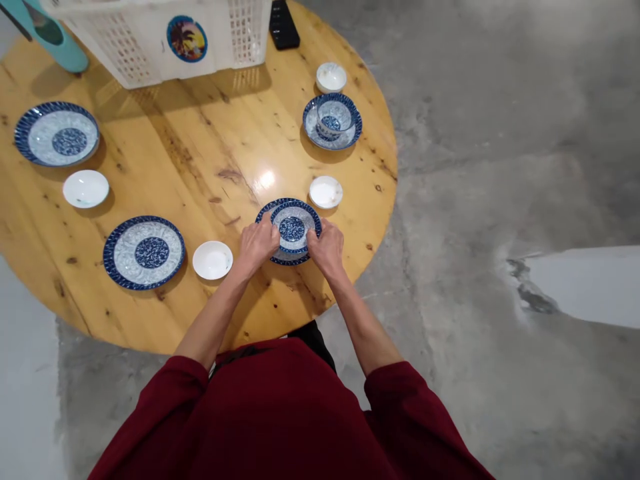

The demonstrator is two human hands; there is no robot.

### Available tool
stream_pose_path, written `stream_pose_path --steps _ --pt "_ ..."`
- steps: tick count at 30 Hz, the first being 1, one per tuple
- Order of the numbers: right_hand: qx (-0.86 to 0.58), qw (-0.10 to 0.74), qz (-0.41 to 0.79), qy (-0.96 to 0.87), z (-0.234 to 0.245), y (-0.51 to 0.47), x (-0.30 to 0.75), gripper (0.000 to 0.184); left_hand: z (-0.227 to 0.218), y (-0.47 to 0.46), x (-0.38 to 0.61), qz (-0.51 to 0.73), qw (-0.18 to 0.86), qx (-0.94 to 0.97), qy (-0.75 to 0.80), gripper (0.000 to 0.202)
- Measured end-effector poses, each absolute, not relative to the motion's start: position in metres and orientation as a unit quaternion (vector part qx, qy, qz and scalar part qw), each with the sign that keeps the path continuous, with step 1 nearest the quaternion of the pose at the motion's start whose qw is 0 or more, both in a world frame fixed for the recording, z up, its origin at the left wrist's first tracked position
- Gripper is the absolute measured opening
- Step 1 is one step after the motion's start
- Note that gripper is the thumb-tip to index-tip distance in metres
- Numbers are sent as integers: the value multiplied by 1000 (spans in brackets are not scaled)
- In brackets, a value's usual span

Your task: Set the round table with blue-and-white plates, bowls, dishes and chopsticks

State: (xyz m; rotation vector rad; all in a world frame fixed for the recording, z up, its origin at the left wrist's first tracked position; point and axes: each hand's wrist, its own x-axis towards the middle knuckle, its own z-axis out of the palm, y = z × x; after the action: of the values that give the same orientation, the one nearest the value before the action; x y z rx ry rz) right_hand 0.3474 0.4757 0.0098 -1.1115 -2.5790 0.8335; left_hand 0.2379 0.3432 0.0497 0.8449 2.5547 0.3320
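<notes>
Closest to you are your red sleeves (165, 397), and in front of them both your hands meet at one bowl (292, 229). Your left hand (259, 244) grasps its left side, with the thumb near the rim; your right hand (326, 245) grasps the right side in the same manner. So the bowl is between your hands, over a blue-rimmed plate (291, 261), whose edge shows at the upper left and at the bottom. Whether the two touch, I cannot tell from above.

The step in hand seems to be the setting of the bowl on the plate, though a lifting would look alike. If it is setting, I judge that the next move calls for a level bowl, brought over the plate's middle, and then an even, gentle release by both hands, so that the rims do not knock.

A near dish (213, 260), white, lies to the left of your left hand, and a wide plate (144, 253) lies left of it. Just beyond your right hand is a right dish (326, 192), also white. Farther, at the right, a set plate (310, 127) carries a patterned bowl (335, 115). Farthest stands a white basket (215, 40) on the table (200, 193).
</notes>
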Motion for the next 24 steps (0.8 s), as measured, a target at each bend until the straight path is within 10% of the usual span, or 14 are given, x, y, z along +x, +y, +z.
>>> stream_pose_path --steps 16,24 --pt "-323 -15 234 -917 18 490 337 38 57 348 238 52 213 266 939 50" --pt "-321 -1 412 -853 14 494 323 33 25 339 230 420 369 158 814 53"
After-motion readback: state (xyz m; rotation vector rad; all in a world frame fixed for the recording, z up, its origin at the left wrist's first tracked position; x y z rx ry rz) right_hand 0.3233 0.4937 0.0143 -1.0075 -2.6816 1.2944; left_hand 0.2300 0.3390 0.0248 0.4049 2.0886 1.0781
